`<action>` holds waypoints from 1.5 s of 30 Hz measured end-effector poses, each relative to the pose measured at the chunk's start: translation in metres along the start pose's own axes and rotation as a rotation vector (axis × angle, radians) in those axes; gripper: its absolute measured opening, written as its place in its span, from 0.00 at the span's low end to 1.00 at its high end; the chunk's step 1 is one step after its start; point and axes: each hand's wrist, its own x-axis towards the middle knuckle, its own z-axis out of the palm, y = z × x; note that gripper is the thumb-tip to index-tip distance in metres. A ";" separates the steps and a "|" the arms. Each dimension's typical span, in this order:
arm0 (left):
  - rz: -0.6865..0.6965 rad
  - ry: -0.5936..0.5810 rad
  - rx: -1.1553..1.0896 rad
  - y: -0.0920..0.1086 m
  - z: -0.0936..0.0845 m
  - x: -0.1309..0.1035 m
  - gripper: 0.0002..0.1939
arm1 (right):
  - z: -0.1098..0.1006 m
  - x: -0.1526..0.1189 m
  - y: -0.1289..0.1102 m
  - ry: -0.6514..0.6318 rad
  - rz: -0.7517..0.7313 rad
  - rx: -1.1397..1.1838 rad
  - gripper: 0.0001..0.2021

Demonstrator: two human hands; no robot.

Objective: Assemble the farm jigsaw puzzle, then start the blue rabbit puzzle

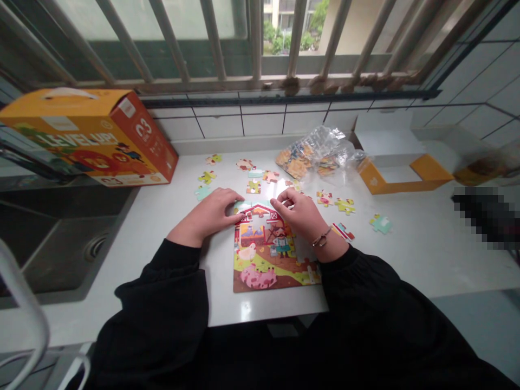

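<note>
A partly assembled jigsaw puzzle (254,252) lies flat on the counter, showing a red barn, a farmer, a hen and a pink pig. My left hand (214,215) rests at its upper left corner, thumb and fingers apart and touching the edge. Over the upper right part is my right hand (298,210), fingers curled and fingertips at the top edge; whatever they pinch is hidden. Gaps show near the barn roof and along the right side. Beyond the hands lie several loose pieces, among them a green piece (254,186) and a pink piece (270,176).
An orange puzzle box (93,138) stands at the back left beside the sink (69,233). A clear plastic bag (320,154) of pieces and an open orange-and-white box (400,173) sit at the back right. Right of the puzzle lie a striped piece (343,232) and a mint piece (381,223).
</note>
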 end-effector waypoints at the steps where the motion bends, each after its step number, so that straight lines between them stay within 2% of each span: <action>1: 0.012 0.001 -0.009 0.000 0.001 0.000 0.17 | 0.000 0.000 0.000 0.004 -0.002 -0.005 0.14; 10: -0.010 0.002 0.005 0.001 0.005 0.001 0.15 | 0.002 0.000 0.001 -0.002 -0.008 -0.004 0.13; 15: 0.035 0.005 -0.022 0.013 0.004 0.004 0.15 | 0.001 -0.002 -0.001 -0.012 -0.013 -0.018 0.13; 19: 0.069 -0.015 -0.025 0.021 0.006 0.006 0.09 | 0.000 -0.002 -0.003 -0.009 -0.019 -0.027 0.12; 24: 0.052 -0.059 -0.008 0.017 0.010 0.007 0.07 | 0.001 -0.001 -0.003 -0.012 -0.032 -0.031 0.11; 45: 0.085 -0.018 -0.045 0.012 0.017 0.008 0.09 | 0.002 -0.001 0.001 -0.019 -0.055 -0.086 0.12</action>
